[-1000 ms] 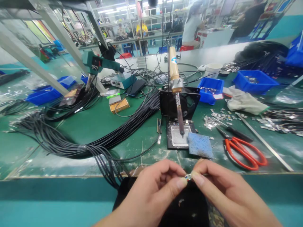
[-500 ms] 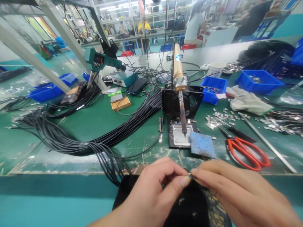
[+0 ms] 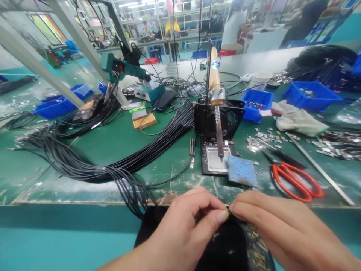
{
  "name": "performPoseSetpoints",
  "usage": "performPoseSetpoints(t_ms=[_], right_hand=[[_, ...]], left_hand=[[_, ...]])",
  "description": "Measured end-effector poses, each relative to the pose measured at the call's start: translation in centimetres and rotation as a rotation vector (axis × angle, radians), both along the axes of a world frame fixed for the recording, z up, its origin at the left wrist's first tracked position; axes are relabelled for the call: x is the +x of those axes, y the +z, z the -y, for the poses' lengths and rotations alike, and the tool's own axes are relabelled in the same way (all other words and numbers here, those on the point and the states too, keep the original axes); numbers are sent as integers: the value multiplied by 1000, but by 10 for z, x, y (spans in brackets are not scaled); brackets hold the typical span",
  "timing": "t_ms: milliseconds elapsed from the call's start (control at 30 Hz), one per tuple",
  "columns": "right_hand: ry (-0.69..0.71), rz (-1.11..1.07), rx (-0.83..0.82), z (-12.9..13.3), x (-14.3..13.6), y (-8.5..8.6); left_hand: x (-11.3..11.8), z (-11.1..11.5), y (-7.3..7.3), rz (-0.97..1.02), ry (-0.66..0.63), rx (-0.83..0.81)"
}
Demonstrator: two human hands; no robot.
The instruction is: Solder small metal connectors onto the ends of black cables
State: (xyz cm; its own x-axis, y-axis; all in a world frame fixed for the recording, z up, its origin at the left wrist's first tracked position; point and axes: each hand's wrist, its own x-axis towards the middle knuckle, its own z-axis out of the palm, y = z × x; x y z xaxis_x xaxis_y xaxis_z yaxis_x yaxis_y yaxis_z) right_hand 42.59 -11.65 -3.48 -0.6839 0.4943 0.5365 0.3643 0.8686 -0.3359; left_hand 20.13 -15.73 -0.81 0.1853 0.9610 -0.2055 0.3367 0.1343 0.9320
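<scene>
My left hand (image 3: pixel 194 222) is closed, thumb and forefinger pinched at the near edge of the bench. Against its fingertips press those of my right hand (image 3: pixel 279 218), which is closed as well. A tiny dark piece shows between the two pinches, mostly hidden by the fingers; its kind I cannot make out. Beyond the hands, a soldering iron (image 3: pixel 216 82) with a wooden handle rests tip down over a metal tray (image 3: pixel 213 167). Beside that tray lies a blue sponge (image 3: pixel 241 171). A bundle of black cables (image 3: pixel 135 158) runs across the bench and hangs over its edge at the left.
Red-handled scissors (image 3: pixel 296 180) and a thin metal strip (image 3: pixel 321 169) lie to the right, near scattered small metal parts (image 3: pixel 261 140). Blue bins (image 3: pixel 311 98) and a pale glove (image 3: pixel 300 120) are farther back. A teal heat-tool-like device (image 3: pixel 121 69) stands at the left.
Both hands stay almost in place with fingertips together; the small piece between them shows less now. The view has shifted slightly.
</scene>
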Motion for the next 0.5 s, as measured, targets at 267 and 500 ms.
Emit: performPoseSetpoints(t_ms=[267,500], right_hand=[[-180,-139,-672,0,-10,4],[-198,-95,-1096,11,-22,2]], left_hand=[[-4,1,0,46,4,7],[-5,3,-5,62,2,-42]])
